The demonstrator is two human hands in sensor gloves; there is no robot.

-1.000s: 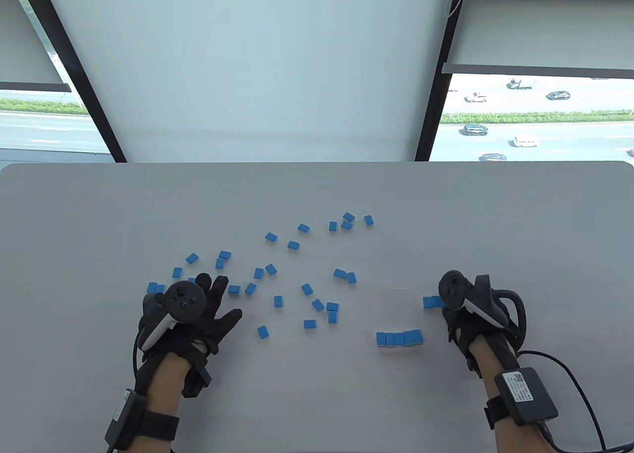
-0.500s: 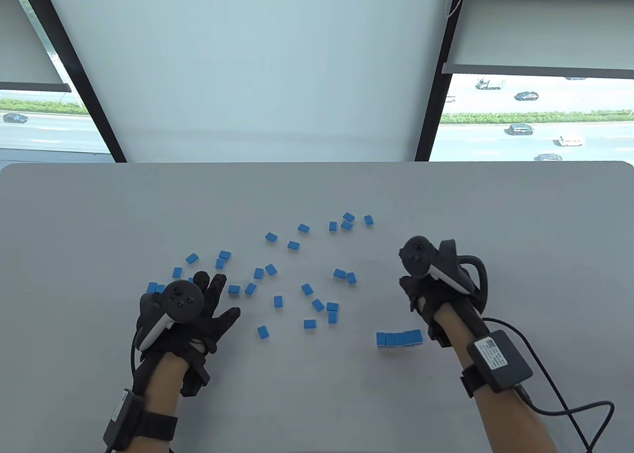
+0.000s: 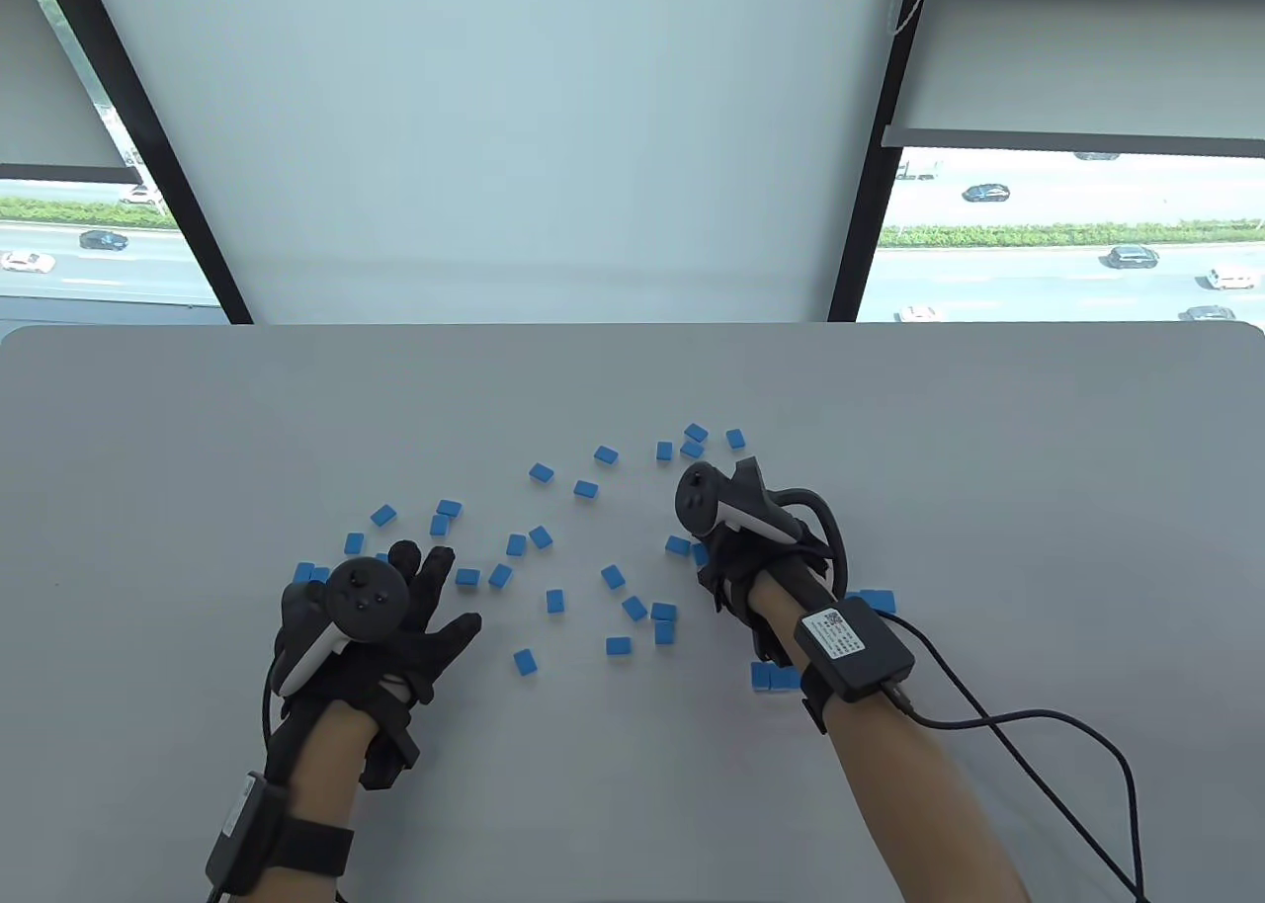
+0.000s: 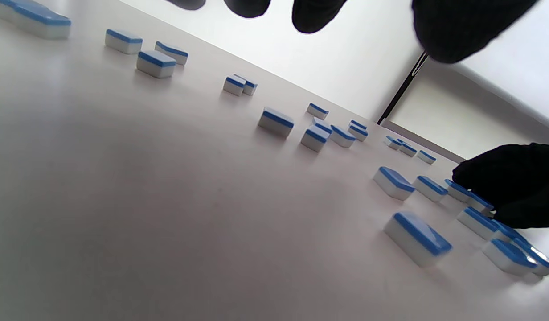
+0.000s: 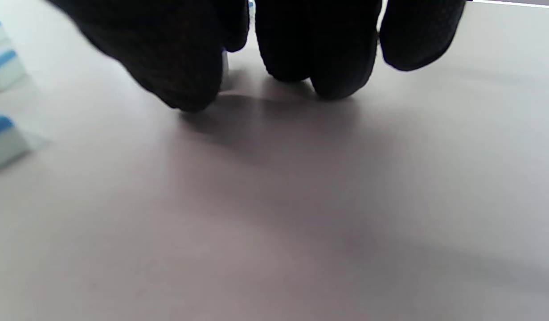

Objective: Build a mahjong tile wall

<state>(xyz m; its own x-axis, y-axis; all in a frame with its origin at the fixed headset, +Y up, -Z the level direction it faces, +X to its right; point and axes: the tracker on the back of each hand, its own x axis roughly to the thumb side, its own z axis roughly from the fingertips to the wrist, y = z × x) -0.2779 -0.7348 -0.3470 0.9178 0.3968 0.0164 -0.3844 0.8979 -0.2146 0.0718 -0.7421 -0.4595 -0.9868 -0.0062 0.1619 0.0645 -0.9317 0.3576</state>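
Table view shows a matte grey table [image 3: 988, 429] strewn with small rectangular blue-topped, white-based tiles [image 3: 553, 601]. A short row of tiles [image 3: 773, 678] lies partly hidden under the right forearm. Left hand [image 3: 395, 636] rests flat, fingers spread. Right hand [image 3: 736, 572] reaches down over tiles near the centre, fingers curled; its hold cannot be told.

Desk [image 3: 988, 429]: pale grey, rounded far corners. Roller blind [image 3: 514, 132]: white, lowered behind desk. Window frames [image 3: 880, 132]: black, slanted. Outside: road with cars [image 3: 1132, 256], green hedge strip [image 3: 1067, 235].
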